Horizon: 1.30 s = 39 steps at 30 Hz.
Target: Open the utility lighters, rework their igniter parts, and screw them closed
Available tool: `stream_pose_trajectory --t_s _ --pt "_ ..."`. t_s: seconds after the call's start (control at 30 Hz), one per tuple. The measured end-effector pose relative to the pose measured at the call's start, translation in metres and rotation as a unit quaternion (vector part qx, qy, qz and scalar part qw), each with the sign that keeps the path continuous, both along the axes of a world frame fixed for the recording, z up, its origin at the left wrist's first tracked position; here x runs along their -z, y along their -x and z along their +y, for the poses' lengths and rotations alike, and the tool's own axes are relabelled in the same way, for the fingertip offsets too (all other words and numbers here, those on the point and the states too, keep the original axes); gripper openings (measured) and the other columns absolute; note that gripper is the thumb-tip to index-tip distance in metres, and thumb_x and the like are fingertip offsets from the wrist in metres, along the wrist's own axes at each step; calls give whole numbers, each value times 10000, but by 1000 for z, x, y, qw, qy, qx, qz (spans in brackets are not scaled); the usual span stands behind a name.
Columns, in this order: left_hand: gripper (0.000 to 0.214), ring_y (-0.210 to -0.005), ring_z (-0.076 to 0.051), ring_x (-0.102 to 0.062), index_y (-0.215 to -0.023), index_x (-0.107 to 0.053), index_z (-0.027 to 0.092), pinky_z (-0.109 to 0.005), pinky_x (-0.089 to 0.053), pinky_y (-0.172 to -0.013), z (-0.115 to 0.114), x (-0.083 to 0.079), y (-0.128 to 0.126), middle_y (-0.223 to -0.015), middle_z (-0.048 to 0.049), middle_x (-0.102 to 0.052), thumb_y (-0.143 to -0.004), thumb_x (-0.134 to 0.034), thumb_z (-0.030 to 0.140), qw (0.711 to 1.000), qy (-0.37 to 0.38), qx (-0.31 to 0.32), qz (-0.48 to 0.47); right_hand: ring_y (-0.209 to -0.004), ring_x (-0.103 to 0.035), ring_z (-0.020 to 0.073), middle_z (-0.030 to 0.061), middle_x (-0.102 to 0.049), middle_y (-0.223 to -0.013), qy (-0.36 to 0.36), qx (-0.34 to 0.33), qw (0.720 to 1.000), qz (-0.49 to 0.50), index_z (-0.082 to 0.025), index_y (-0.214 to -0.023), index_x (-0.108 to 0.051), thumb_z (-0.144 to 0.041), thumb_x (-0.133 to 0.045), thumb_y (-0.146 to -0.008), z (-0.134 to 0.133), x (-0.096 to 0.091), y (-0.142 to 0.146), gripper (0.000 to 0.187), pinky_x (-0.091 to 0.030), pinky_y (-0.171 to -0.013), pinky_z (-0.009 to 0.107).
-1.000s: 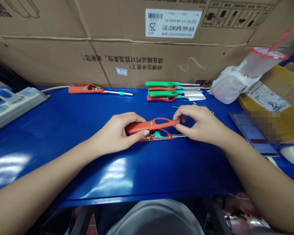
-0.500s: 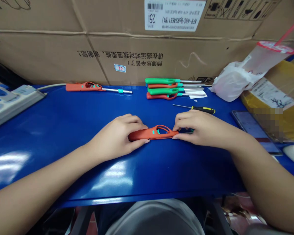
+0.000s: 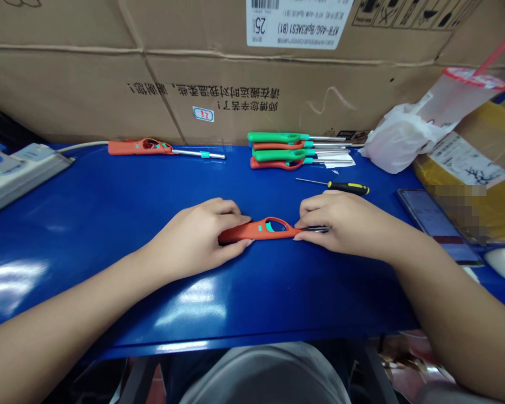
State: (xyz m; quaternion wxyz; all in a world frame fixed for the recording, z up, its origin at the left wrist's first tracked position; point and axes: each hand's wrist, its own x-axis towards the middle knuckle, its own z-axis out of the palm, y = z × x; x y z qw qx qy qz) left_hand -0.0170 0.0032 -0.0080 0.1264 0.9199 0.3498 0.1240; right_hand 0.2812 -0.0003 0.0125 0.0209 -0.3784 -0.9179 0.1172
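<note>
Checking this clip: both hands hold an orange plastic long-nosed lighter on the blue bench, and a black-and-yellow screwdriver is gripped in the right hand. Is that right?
Not quite. The black-and-yellow screwdriver is not gripped in the right hand; the head view shows it lying on the blue bench just beyond that hand. The rest stands: the right hand and left hand hold the orange plastic long-nosed lighter.

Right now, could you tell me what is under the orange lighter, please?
The blue tabletop shows around the orange lighter; directly beneath it, the surface is covered and cannot be seen.

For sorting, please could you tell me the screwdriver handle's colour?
The screwdriver handle is black and yellow, in the head view.
</note>
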Motion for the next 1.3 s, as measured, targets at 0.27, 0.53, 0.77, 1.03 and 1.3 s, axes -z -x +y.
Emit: stream_pose_trajectory --t_s 0.27,0.53,0.77,1.03,1.3 --pt "280 -1018 -247 -688 -1214 -763 229 -357 -566 -821 -2 0 0 -1147 -68 -726 -966 -661 309 1000 -17 4 21 -816 -662 216 51 -721 -905 -16 -10 999 -28 -206 -924 -793 -298 -610 -988 -9 0 4 215 -414 -753 361" --pt "285 -886 -213 -663 -1215 -766 227 -308 -527 -690 -4 0 -3 -1013 -31 -726 -955 -717 332 994 -77 11 73 -747 -623 198 29 -649 -778 -70 -22 994 -79 -178 -762 -728 -234 -548 -1023 -21 -2 17 322 -359 -708 356" --pt "266 -865 -241 -674 -1162 -738 121 -334 -521 -677 -7 1 -6 -987 -79 -738 -1005 -608 292 964 -218 76 132 -742 -635 202 27 -667 -806 -168 -15 984 -64 -175 -789 -690 -265 -704 -901 -21 8 23 145 -344 -681 350" --pt "315 -883 -203 -684 -1123 -695 149 -305 -519 -735 0 -2 -1 -1004 -59 -702 -1089 -457 352 989 -138 46 17 -810 -639 206 40 -697 -891 -193 -11 980 45 -166 -889 -702 -360 -661 -968 -7 3 8 213 -440 -745 335" --pt "286 -867 -201 -640 -1136 -654 139 -312 -502 -765 1 0 -2 -990 -64 -639 -1086 -446 329 999 -29 32 -25 -818 -622 221 65 -696 -893 -205 -29 974 90 -137 -986 -706 -318 -577 -1026 -5 7 12 226 -437 -759 353"
